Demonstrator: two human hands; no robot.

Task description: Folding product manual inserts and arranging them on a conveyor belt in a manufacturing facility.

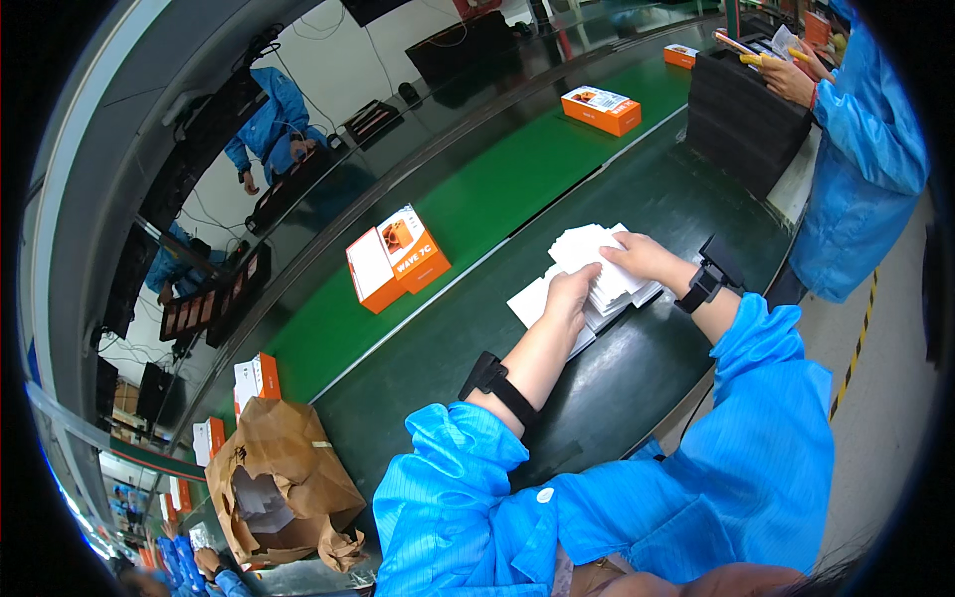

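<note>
A loose, fanned stack of white paper leaflets (575,245) lies between my two hands above the dark green worktop. My left hand (569,297) is closed on the near left side of it, thumb on top. At the right edge, my right hand (642,259) grips the same stack, fingers partly hidden beneath it. More white leaflets (532,300) stick out to the left of my left hand, their edges uneven. Any print on them is too small to make out. Each of my wrists wears a black strap with a small black block.
Orange-and-white boxes (398,261) stand along the green conveyor belt (477,204) beyond the worktop. A torn brown paper bag (284,483) with white papers inside sits at left. At right, beside a black foam-like block (746,119), a person in blue (865,179) handles something. Other workers are across the line.
</note>
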